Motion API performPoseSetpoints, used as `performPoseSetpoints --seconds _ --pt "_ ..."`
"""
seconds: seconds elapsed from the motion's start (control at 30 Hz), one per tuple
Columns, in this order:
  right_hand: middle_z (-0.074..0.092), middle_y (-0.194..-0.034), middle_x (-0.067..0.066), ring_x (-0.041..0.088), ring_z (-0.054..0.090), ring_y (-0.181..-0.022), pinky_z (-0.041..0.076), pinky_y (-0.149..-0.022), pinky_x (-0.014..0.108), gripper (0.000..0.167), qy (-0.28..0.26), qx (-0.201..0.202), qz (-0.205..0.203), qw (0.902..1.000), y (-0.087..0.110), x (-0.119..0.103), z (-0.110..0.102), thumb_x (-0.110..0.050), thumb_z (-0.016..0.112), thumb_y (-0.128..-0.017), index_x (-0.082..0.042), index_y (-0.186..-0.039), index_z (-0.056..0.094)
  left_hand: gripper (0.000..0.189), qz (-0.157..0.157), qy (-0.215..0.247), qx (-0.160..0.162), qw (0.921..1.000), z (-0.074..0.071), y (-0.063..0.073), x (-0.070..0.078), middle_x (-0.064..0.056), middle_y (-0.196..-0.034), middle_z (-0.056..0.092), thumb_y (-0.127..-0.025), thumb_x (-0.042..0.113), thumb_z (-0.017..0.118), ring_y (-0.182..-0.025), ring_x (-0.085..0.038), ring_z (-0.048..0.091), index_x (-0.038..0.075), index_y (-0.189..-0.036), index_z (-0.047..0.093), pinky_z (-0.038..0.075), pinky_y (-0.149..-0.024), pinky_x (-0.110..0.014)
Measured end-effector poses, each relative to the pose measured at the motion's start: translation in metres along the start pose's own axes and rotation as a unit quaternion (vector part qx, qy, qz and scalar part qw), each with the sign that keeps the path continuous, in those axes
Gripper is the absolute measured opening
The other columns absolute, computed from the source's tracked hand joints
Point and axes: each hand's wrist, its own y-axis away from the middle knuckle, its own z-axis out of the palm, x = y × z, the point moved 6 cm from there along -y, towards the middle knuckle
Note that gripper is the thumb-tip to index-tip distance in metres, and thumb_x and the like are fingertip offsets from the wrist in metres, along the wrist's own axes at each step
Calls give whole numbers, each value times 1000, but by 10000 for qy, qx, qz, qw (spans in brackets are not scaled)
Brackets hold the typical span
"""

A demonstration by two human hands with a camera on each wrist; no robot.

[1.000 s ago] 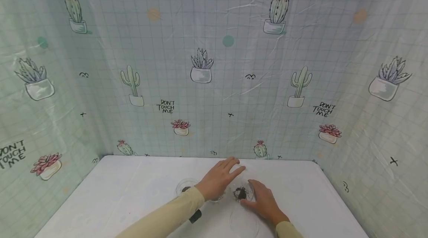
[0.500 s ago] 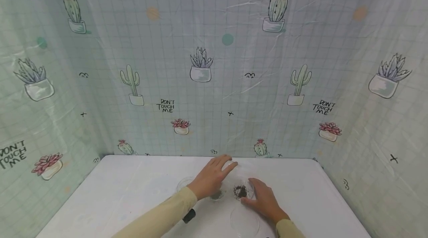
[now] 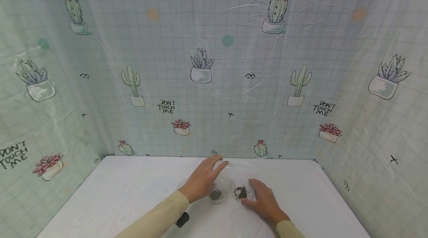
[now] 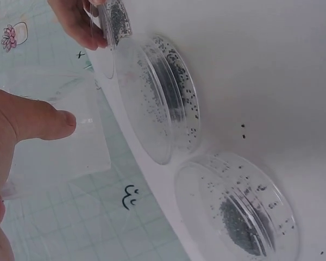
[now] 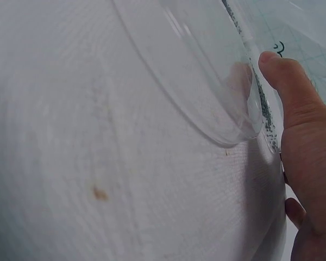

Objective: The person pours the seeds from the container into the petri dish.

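In the head view my left hand (image 3: 201, 180) reaches over the back middle of the table. In the left wrist view its thumb lies against a clear plastic piece (image 4: 87, 147) with a straight edge; the other fingers are mostly hidden. My right hand (image 3: 265, 202) grips the side of a clear round dish (image 3: 247, 185), thumb at the near rim and fingers at the far side. Dark granules lie in that dish. Left of it stands another clear dish (image 3: 222, 190) with dark granules. A third dish (image 3: 181, 183) is partly hidden behind my left hand.
A clear round lid (image 3: 245, 223) lies on the white table (image 3: 301, 189) near the front. A short black cylinder (image 3: 182, 219) shows beside my left sleeve. Loose granules (image 4: 243, 131) dot the tabletop. A cactus-print curtain (image 3: 214, 119) stands around the table's back and sides.
My left hand has moved left, uncovering more of the middle dish. The black cylinder shows farther left beside the sleeve. My right hand stays at its dish.
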Motion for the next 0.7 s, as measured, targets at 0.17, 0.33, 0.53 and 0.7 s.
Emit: performPoseSetpoints --seconds 0.17,0.33,0.53,0.7 --pt "50 -143 15 36 45 -134 34 -112 59 88 1 2 -30 10000 0 1 0 -56 77 -71 -7 -138 48 89 -74 92 145 9998 -3 7 -4 -8 -140 46 -64 7 83 -134 -23 44 19 -143 42 38 -116 -38" --pt "50 -144 15 37 45 -134 33 -112 59 89 47 -17 -31 10000 -1 3 0 -57 77 -71 -7 -139 48 92 -117 56 294 9995 -7 13 -9 -9 -140 48 -62 12 86 -133 -25 46 16 -143 42 40 -114 -40" --pt "50 -143 15 37 45 -134 34 -112 59 88 17 -1 -50 10000 0 1 0 -56 77 -71 -7 -139 48 96 -307 45 218 9993 -8 20 -15 -11 -141 46 -62 16 89 -132 -26 46 16 -144 39 42 -112 -42" --pt "50 -143 16 37 45 -134 34 -112 59 88 -5 4 -55 10000 1 0 -1 -55 78 -71 -6 -138 48 96 -468 -4 127 9988 -11 24 -19 -10 -142 47 -62 17 89 -132 -26 47 15 -144 40 42 -112 -41"
